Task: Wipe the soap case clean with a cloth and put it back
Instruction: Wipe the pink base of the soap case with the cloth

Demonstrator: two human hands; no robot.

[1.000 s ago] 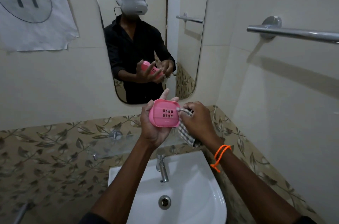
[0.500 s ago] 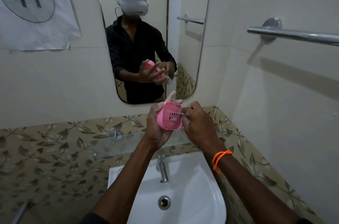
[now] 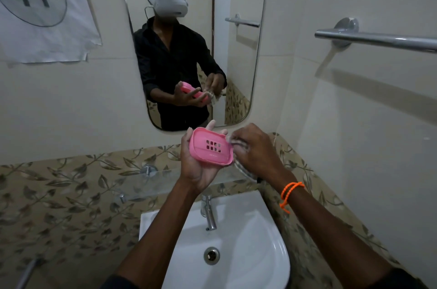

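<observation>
On the far left wall hangs a paper sheet (image 3: 45,9) with the number 11 printed inside a circle. To its right is the mirror (image 3: 236,52), which reflects the person holding the same pink thing and a cloth.

Below the mirror, the left hand (image 3: 201,170) is raised above the white sink (image 3: 248,253) and its tap (image 3: 209,213). It cradles the pink soap case (image 3: 210,148) from underneath: the palm sits under the lower edge, the thumb lies along the left side, and the fingertips (image 3: 210,125) show above the far rim, lightly curled round it. The case is tilted with its slotted face toward the camera, a small grid of drain holes near its middle.

Just beside the case's right end, the right hand (image 3: 254,153) is closed round a bunched checked cloth (image 3: 243,168), which it presses against that end of the case. Part of the cloth hangs below the hand; how much is tucked inside the fist cannot be told. An orange band (image 3: 289,193) circles the right wrist.

On the right wall is a chrome towel bar (image 3: 378,40).
</observation>
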